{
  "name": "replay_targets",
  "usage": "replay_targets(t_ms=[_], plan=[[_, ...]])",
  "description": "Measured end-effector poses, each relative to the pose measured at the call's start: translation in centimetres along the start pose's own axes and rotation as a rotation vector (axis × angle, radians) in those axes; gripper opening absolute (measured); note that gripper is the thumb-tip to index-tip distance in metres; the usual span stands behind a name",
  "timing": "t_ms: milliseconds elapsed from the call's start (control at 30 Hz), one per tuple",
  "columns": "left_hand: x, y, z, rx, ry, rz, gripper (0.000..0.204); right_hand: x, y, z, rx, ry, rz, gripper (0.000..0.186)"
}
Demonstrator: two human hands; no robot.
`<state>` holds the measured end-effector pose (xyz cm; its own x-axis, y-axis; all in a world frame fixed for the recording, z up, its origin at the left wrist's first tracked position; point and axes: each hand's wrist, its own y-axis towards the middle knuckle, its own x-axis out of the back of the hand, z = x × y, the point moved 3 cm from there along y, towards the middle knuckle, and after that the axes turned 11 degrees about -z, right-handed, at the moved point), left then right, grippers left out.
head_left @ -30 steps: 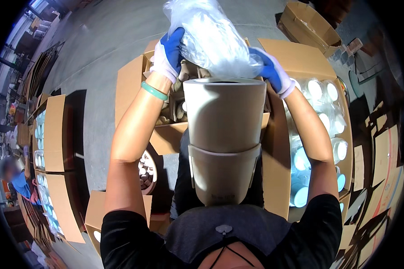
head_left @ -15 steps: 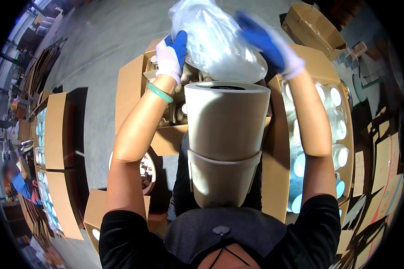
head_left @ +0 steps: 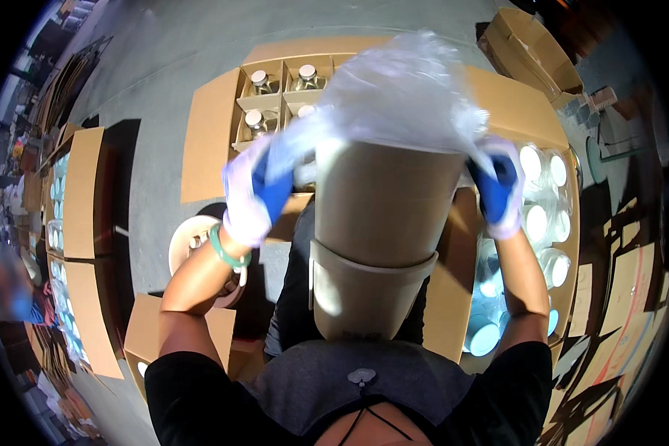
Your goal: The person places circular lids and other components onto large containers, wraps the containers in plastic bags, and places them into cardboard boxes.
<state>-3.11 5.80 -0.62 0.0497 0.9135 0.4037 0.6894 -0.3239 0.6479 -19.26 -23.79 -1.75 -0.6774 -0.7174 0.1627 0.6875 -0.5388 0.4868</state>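
Nearest, at the lower centre of the frame, a dark shirt (head_left: 364, 372) shows above the legs, and a tall pale cylinder (head_left: 386, 208) stands between the knees. The clear plastic bag (head_left: 401, 93) now spreads across the cylinder's top at the upper centre, blurred by motion; half a second ago it was a bunched mass beyond the rim, and the opening, hidden now, could be seen.

The person's left hand (head_left: 253, 193), gloved in blue and white, has come lower and grips the bag's left edge. The right hand (head_left: 500, 186), off the bag earlier, has closed on its right edge, though blur hides the exact fingertip contact.

Left of centre, the round tub (head_left: 180, 249) now shows more of its rim beside the left forearm. At right, a carton (head_left: 447, 290) holds jars (head_left: 482, 338) with white and light-blue lids. At the upper centre-left, a divided carton (head_left: 207, 145) shows its capped bottles (head_left: 307, 74) more plainly than before. Farther off, a blurred co-worker (head_left: 15, 293) is at the left edge and another carton (head_left: 524, 56) at the upper right.
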Motion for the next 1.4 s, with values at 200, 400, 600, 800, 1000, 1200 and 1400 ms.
replay_targets(t_ms=[200,400,600,800,1000,1200,1400], plan=[[2.6,-4.3,-3.2,-0.453,0.014,0.136,0.032,1.9,-3.9,4.4,0.440,-0.191,0.392,0.014],[3.7,-6.9,-2.8,-0.484,-0.137,0.326,0.032,2.4,-5.2,5.8,0.310,-0.080,0.669,0.019],[3.0,-12.1,-2.3,-0.470,-0.126,0.507,0.028,1.2,-10.7,0.9,0.387,-0.180,0.815,0.027],[3.6,-16.3,0.5,-0.258,-0.190,0.465,0.033,0.0,-15.9,-1.6,0.365,-0.302,0.679,0.031],[4.3,-24.3,1.3,0.550,-0.426,0.466,0.061,-0.3,-21.8,-3.2,0.372,-0.305,0.687,0.026],[5.0,-33.2,-0.9,0.284,-0.191,0.556,0.059,-1.6,-21.2,-1.4,0.295,-0.347,0.641,0.025],[5.2,-28.5,-2.4,0.984,-0.915,-0.137,0.049,-6.3,-16.4,2.0,-0.079,0.118,0.472,0.035]])
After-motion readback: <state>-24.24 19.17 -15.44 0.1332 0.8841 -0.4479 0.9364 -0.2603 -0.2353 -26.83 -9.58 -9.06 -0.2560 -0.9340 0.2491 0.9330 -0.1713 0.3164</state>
